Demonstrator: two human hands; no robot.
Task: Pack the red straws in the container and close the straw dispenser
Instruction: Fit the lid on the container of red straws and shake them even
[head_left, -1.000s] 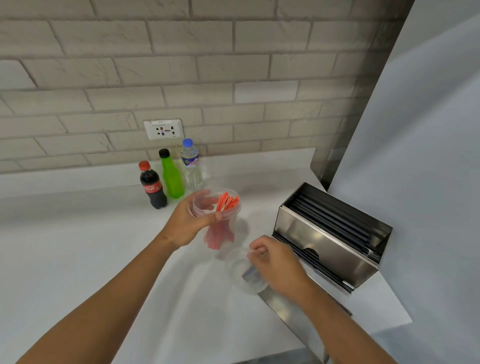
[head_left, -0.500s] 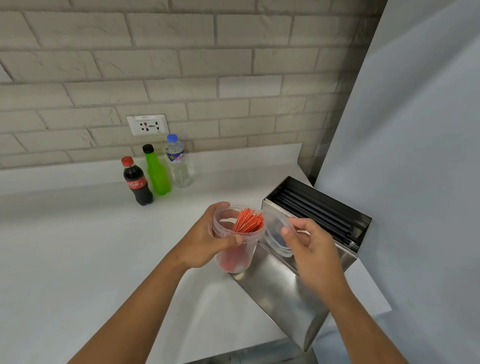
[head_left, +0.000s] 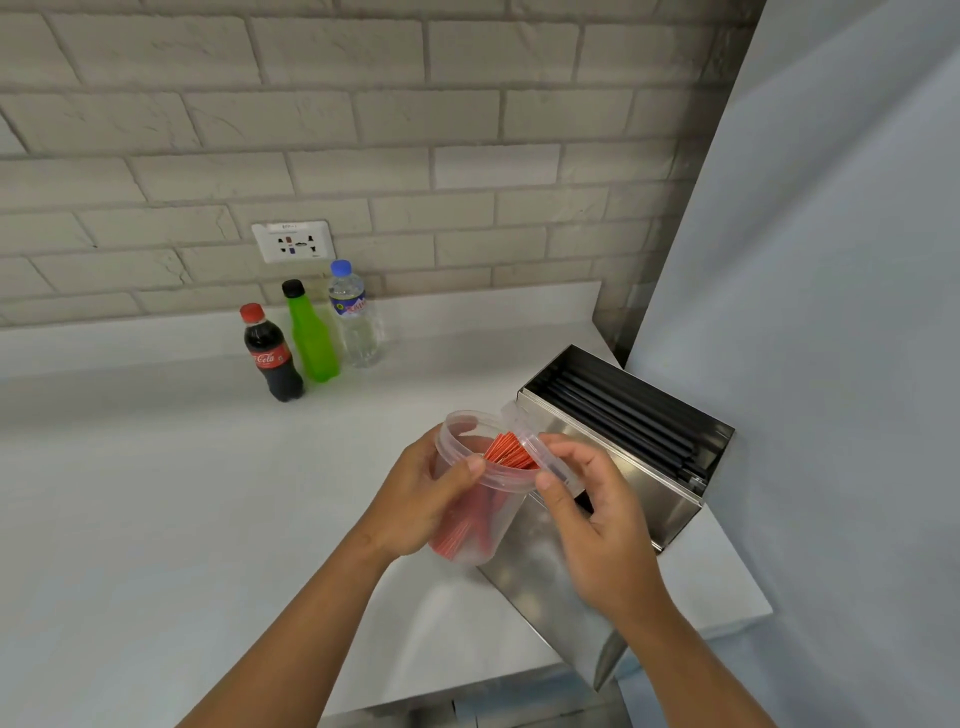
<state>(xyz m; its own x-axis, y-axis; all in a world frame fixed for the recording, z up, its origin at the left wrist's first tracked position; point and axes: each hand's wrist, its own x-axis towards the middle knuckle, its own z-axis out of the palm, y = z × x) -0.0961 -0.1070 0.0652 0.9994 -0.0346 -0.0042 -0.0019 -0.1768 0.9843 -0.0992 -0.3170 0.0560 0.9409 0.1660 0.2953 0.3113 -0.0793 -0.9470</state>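
Red straws inside clear container, lid tilted at rim.

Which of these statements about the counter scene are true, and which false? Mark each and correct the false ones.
1. The left hand holds the clear container. True.
2. The red straws lie loose on the counter. False: they stand inside the container.
3. The lid is fully pressed shut. False: the right hand holds it tilted at the rim.
4. The straw dispenser is open, showing black straws. True.
5. Three bottles stand near the wall. True.
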